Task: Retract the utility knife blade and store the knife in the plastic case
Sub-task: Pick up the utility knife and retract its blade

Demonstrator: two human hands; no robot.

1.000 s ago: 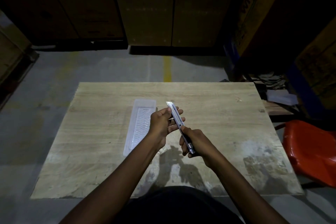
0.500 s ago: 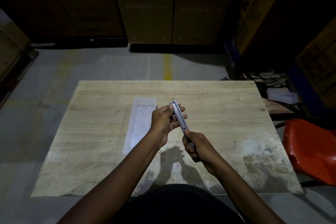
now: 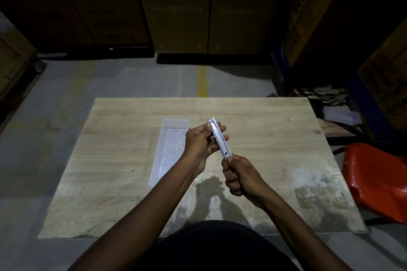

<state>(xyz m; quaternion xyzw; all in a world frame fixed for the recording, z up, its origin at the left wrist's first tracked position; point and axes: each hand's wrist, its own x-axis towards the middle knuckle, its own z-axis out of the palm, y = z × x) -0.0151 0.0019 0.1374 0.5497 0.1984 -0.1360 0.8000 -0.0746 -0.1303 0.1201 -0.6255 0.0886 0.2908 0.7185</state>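
A slim silver metal utility knife (image 3: 220,138) is held above the pale wooden table (image 3: 264,138), at frame centre, tip tilted toward the upper left. The left hand (image 3: 201,142) is closed loosely about the knife's front end, thumb on top. The right hand (image 3: 241,177) is clenched on the rear end. The clear rectangular plastic case (image 3: 168,149) lies open on the table, just left of the left hand.

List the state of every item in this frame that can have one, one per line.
utility knife: held above the table in both hands, no blade seen past its tip
plastic case: open, empty, lying flat on the table
left hand: gripping the knife's front end
right hand: closed around the knife's rear end
orange chair: unoccupied, right of the table
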